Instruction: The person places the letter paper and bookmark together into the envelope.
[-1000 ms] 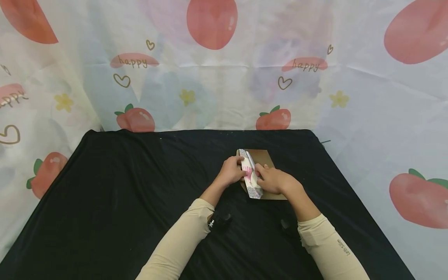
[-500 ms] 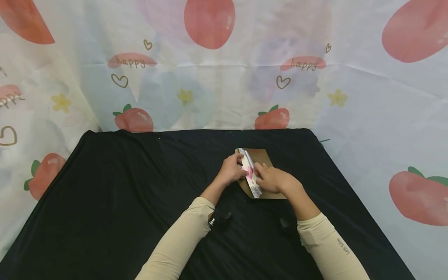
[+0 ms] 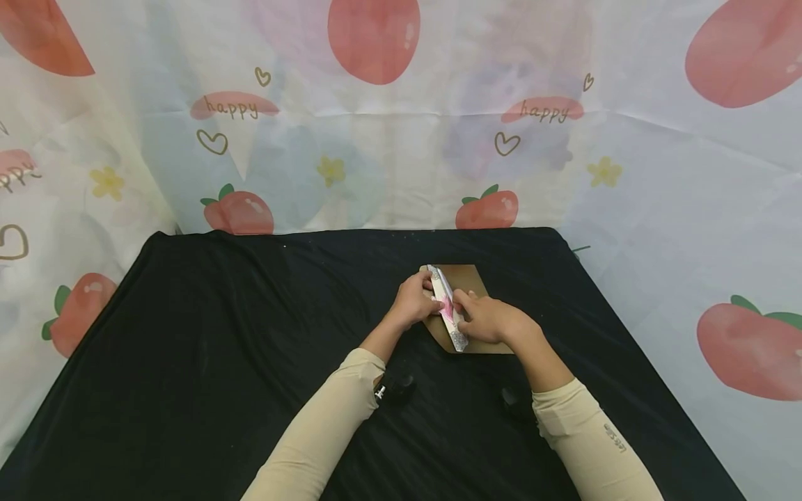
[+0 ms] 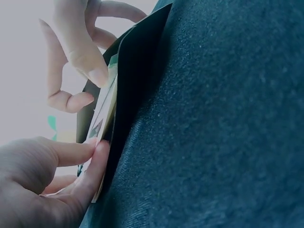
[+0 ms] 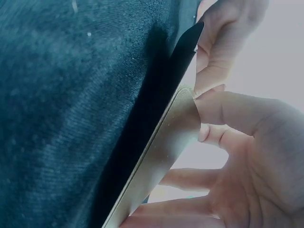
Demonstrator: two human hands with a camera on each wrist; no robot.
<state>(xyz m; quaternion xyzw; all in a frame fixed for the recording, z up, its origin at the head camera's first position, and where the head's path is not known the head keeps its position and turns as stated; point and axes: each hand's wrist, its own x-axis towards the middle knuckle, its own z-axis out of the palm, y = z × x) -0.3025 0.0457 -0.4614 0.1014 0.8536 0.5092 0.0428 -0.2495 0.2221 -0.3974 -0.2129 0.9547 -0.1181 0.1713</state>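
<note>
A brown paper envelope (image 3: pixel 466 277) lies on the black cloth. Leaning narrow and edge-up over it is a white card (image 3: pixel 447 309) with a pink print and silvery speckled ends. My left hand (image 3: pixel 413 302) pinches the card's left side between thumb and forefinger. In the left wrist view, the card (image 4: pixel 105 107) sits between the envelope's dark layers (image 4: pixel 135 71). My right hand (image 3: pixel 491 319) has its fingertips bent at the envelope's mouth beside the card. From the right wrist, its thumb and forefinger meet at the envelope's edge (image 5: pixel 166 135); their exact hold is partly hidden.
Black cloth (image 3: pixel 250 362) covers the table around the envelope. A printed curtain (image 3: pixel 388 160) with fruit and hearts hangs behind and along both sides. Small dark wrist cameras show below each hand.
The card has turned steeper and looks narrower than a second ago, its near end drawn slightly away from me. Both hands stay almost in place.
</note>
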